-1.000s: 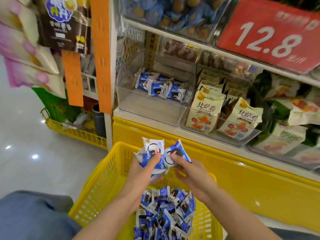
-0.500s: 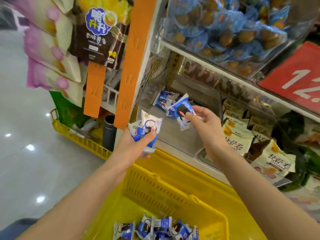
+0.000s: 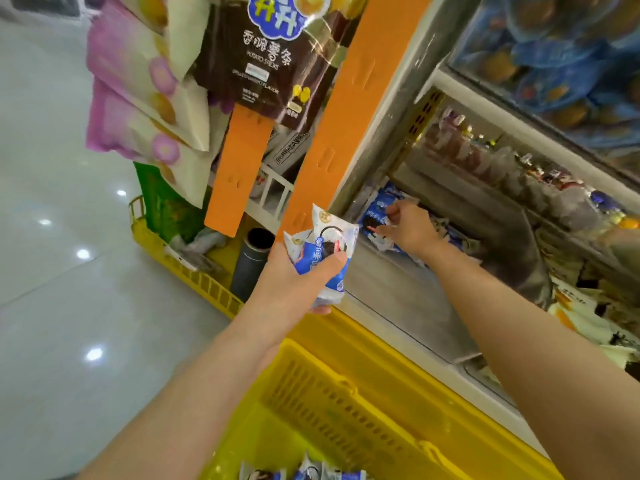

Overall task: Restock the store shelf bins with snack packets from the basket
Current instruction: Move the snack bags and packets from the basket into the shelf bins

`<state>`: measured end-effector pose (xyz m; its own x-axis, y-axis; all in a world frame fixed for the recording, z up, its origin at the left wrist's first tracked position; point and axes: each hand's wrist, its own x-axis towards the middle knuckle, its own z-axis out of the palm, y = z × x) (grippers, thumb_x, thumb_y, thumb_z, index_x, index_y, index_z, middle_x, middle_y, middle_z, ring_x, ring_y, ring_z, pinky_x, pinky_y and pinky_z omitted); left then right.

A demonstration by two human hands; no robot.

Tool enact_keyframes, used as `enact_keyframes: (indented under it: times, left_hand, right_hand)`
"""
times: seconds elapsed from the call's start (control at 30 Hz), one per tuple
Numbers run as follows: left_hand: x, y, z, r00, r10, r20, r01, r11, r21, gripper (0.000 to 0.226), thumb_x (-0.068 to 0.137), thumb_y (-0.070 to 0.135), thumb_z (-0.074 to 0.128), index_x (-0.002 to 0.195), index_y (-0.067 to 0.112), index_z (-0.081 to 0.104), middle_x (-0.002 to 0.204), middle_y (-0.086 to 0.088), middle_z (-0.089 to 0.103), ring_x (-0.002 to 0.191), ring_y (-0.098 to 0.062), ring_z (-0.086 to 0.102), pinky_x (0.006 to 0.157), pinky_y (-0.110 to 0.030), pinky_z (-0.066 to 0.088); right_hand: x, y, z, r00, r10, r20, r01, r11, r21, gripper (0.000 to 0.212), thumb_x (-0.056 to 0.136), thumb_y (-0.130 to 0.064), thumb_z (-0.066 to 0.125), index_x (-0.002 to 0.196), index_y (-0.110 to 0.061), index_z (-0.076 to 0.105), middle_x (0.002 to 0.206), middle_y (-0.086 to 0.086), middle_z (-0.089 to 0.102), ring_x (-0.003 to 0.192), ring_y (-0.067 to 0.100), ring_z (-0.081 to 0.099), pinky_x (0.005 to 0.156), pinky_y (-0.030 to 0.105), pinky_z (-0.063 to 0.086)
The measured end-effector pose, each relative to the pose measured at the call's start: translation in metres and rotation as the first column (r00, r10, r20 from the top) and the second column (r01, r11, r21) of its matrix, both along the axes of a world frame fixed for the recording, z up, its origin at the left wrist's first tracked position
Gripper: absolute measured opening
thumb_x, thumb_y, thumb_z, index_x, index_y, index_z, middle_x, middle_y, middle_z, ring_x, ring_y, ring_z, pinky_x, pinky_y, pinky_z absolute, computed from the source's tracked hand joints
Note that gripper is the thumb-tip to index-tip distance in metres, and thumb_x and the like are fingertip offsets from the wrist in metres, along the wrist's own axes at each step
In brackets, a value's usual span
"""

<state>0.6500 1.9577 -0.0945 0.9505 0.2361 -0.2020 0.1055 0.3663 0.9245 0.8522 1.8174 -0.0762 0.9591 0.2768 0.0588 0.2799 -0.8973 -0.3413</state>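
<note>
Pale glossy floor [image 3: 52,306] fills the left of the frame and reflects several ceiling lights. A shelf unit occupies the right half, seen at a tilt. An orange strip [image 3: 332,133] runs down the unit's corner post from top centre to mid-frame. Pink bags [image 3: 138,98] and a dark bag [image 3: 270,57] hang at upper left and top centre.

Task items:
- Basket [image 3: 346,393]: yellow, at bottom centre, directly below the shelf edge. Loose packets [image 3: 311,471], blue and white, lie inside at the bottom edge of the frame.
- Bin [image 3: 408,306]: clear plastic, on the shelf at centre right. Blue and white packets lie at its far end.

Hands:
- Left hand [image 3: 294,289]: at frame centre, above the basket and in front of the bin's near corner. Fingers and thumb are curled round a bundle [image 3: 322,251] of blue and white packets, which stands upright out of the fist.
- Right hand [image 3: 412,230]: right of centre, reached into the far end of the bin. Thumb and fingers are closed in a pinch on the edge of a packet [image 3: 372,220], which lies among the packets there. Motion blur hides whether that packet rests on the bin floor.

Other items: a second yellow basket [image 3: 194,275] stands on the floor at centre left, with a grey tube [image 3: 251,265] upright beside it. An upper bin [image 3: 571,64] at top right holds blue-wrapped snacks.
</note>
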Motion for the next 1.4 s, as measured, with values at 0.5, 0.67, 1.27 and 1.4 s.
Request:
enact_keyframes:
  times: [0.5,0.67,1.27,1.4]
  left_hand:
    - [0.001,0.003,0.005,0.999,-0.025,-0.033,0.025,1.000,-0.018,0.060,0.080,0.031,0.068,0.132,0.021,0.041,0.114,-0.002,0.063,0.082,-0.016,0.068,0.051,-0.021,0.056]
    - [-0.012,-0.002,0.011,0.994,-0.112,-0.001,0.112,0.994,0.015,0.053,0.081,0.035,0.065,0.130,0.023,0.047,0.107,-0.002,0.067,0.078,-0.016,0.069,0.053,-0.024,0.057]
    - [-0.039,-0.012,0.025,0.974,-0.213,0.080,0.196,0.964,0.181,0.050,0.074,0.019,0.074,0.116,0.030,0.048,0.094,0.010,0.068,0.071,-0.005,0.070,0.048,-0.019,0.051]
    - [-0.037,-0.015,0.023,0.947,-0.308,0.093,0.269,0.917,0.296,0.040,0.077,0.016,0.073,0.102,0.034,0.048,0.090,0.015,0.066,0.071,-0.001,0.068,0.048,-0.018,0.051]
  right_hand:
    - [-0.004,0.001,0.008,0.990,0.058,0.130,-0.059,0.998,0.008,0.040,0.092,-0.023,0.059,0.126,-0.004,0.050,0.126,0.014,0.054,0.110,0.025,0.054,0.090,0.024,0.044]
    - [-0.100,0.004,0.039,0.989,0.073,0.130,-0.123,0.892,0.435,0.015,0.097,-0.033,0.045,0.096,-0.023,0.056,0.088,-0.007,0.062,0.072,0.002,0.056,0.065,0.017,0.044]
    - [-0.206,-0.052,0.057,0.803,0.246,-0.543,0.121,0.825,0.552,0.041,0.080,-0.017,0.071,0.117,-0.018,0.052,0.092,-0.005,0.073,0.083,0.005,0.069,0.067,0.014,0.053]
    - [-0.204,-0.060,0.057,0.842,0.246,-0.480,-0.029,0.909,0.415,0.023,0.083,-0.030,0.066,0.105,-0.028,0.061,0.073,-0.015,0.071,0.063,-0.009,0.061,0.056,0.004,0.043]
